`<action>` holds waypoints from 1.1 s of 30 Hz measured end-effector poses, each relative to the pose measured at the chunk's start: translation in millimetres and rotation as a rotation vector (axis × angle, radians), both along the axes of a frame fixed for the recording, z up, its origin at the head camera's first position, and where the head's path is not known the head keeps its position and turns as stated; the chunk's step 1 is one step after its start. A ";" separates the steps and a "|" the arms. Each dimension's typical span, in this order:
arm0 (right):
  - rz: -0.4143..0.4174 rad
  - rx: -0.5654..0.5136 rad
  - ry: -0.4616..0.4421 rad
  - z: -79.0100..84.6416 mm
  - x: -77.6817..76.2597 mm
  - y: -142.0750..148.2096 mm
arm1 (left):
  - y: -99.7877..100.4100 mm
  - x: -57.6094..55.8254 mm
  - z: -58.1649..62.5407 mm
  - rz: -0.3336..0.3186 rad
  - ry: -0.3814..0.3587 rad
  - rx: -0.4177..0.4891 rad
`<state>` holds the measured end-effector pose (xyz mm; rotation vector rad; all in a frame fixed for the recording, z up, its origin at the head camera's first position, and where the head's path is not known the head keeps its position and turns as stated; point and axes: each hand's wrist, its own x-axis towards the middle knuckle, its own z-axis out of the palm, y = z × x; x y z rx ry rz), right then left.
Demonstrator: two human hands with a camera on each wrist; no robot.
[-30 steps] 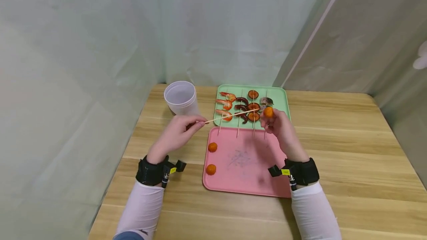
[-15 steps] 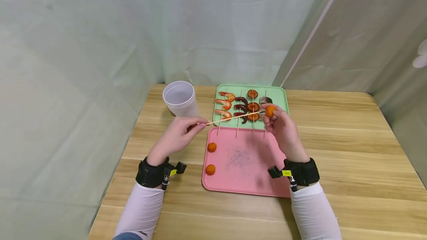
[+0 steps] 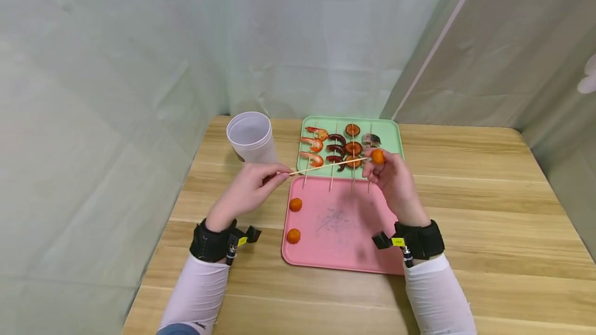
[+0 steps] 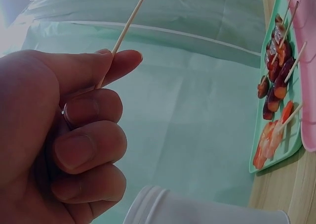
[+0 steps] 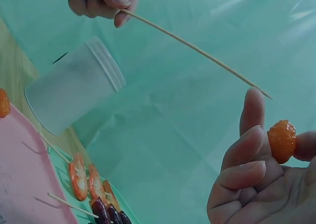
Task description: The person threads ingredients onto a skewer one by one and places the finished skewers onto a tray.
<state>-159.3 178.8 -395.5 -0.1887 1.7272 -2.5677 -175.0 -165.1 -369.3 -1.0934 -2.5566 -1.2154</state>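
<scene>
My left hand (image 3: 251,187) pinches a thin bamboo skewer (image 3: 321,167) near one end, between thumb and forefinger. The skewer slants up to the right, toward my other hand. There my right hand (image 3: 396,185) holds a small orange ball (image 5: 282,141) between thumb and fingers. In the right wrist view the pointed end of the skewer passes right at a raised fingertip (image 5: 254,98), just above the ball. Two similar orange balls (image 3: 295,204) lie along the left side of the pink tray (image 3: 335,252), below both hands.
Behind the pink tray lies a green tray (image 3: 391,136) with loaded skewers of shrimp (image 3: 312,159), dark tentacle pieces (image 3: 336,149), brown round slices (image 3: 353,130) and greyish pieces (image 3: 371,139). A white tub (image 3: 253,138) stands at the back left, close behind my left hand.
The skewer's tip and the orange ball have drawn together at my right hand, which has shifted slightly. My left hand keeps its pinch, a touch lower and further right.
</scene>
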 end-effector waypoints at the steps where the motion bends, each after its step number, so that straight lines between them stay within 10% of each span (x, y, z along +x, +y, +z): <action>1: -0.002 0.002 0.001 0.1 0.1 -0.4 | 0.6 0.3 0.4 -0.004 0.001 -0.001; 33: -0.091 0.196 0.064 5.9 4.2 -9.4 | 3.2 1.6 0.3 0.025 -0.005 -0.040</action>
